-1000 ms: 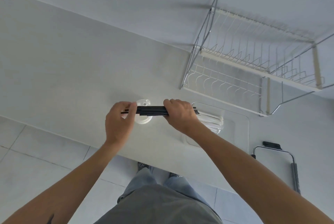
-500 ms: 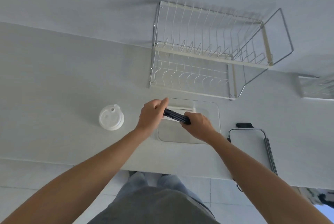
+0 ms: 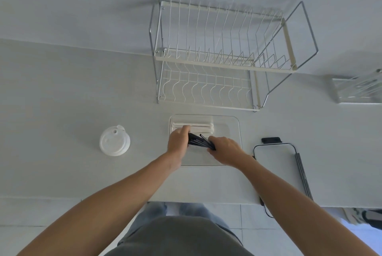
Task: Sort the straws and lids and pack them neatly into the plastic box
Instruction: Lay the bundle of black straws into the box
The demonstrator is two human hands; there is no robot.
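Likely light, stiff and slick, the black straws want holding at both ends so the bundle stays together. Both hands do so: the left hand and right hand each grip an end, over the clear plastic box, beside white straws. Thin, dark, slightly fanned. White lids sit on the counter well apart.

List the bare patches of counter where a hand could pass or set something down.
Bare: counter left of the lid, and between lid and plastic box. Crowded: inside the box, around the white straws, black straws and both hands.
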